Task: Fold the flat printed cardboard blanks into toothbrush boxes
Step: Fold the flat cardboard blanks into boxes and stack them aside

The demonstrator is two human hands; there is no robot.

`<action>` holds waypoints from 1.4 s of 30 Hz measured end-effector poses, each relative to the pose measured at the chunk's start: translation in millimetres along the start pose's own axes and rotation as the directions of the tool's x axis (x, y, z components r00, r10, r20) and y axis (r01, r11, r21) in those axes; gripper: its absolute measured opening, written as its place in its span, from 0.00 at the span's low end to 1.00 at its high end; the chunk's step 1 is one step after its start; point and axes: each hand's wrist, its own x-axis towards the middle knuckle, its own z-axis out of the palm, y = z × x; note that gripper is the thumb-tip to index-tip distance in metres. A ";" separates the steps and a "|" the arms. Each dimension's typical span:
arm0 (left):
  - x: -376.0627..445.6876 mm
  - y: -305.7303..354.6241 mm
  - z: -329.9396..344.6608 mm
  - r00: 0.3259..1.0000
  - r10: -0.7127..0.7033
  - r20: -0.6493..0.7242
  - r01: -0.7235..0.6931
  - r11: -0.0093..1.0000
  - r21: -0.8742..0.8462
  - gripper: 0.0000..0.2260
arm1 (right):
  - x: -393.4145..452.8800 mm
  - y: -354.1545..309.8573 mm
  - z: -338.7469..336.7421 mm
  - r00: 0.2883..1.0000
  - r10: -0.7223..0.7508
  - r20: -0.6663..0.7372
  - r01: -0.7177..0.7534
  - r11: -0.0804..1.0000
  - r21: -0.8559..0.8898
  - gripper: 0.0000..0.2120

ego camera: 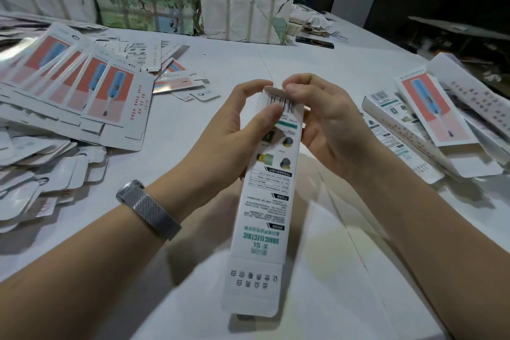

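- Toothbrush box (pixel 265 196): held above the white table (pixel 345 69) at centre, far end at 12 o'clock.
- Left hand (pixel 234 130): fingers grasping the box's far end, thumb on the barcode.
- Right hand (pixel 323 124): fingertips pinching the end flap.
- Flat blanks (pixel 82 85): fanned at 10 o'clock.

One wide-angle camera, worn on the person's head, looks forward and down over the white counter (pixel 317 63) (its edges bend near the frame's borders), close above both forearms, with stacked bundles (pixel 242 14) well beyond.
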 end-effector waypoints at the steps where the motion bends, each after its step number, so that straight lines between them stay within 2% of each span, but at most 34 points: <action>1: 0.0 -0.6 -0.6 1.000 0.007 0.009 -0.007 1.000 0.002 0.14 | 0.4 -0.5 -1.1 1.000 0.008 0.008 -0.008 1.000 0.007 0.01; 9: 0.2 -3.5 -1.8 0.996 -0.005 0.092 0.004 1.000 0.011 0.16 | 1.0 -0.5 -0.1 0.994 -0.066 -0.082 0.059 0.995 -0.083 0.10; 13: -0.1 -4.0 -3.1 0.989 -0.022 0.145 0.023 1.000 -0.002 0.19 | 0.9 -1.3 -1.1 0.989 -0.084 -0.125 0.064 0.985 -0.159 0.11; 19: -1.9 -3.1 -4.7 0.982 -0.026 0.185 0.031 0.999 -0.020 0.19 | 1.9 -5.5 -8.0 0.994 -0.052 -0.093 0.029 0.973 -0.230 0.09; 23: -1.8 -1.4 -4.1 0.986 -0.021 0.165 0.024 0.999 -0.022 0.15 | 2.9 -7.7 -11.9 0.999 -0.013 -0.050 0.000 0.966 -0.260 0.08; 27: -1.3 0.6 -5.3 0.993 -0.017 0.116 0.023 0.998 -0.050 0.14 | 2.6 -6.4 -15.3 1.000 -0.002 0.009 0.004 0.971 -0.239 0.13; 33: -0.5 -0.3 -9.4 1.000 0.027 -0.002 -0.027 0.996 -0.082 0.06 | -0.4 1.2 -8.1 0.997 0.011 0.078 0.003 0.984 -0.178 0.09; 42: -0.2 -0.3 -7.9 0.999 0.046 -0.008 -0.047 0.996 -0.072 0.04 | -2.9 -2.9 -7.2 0.998 -0.002 0.067 0.015 0.982 -0.186 0.14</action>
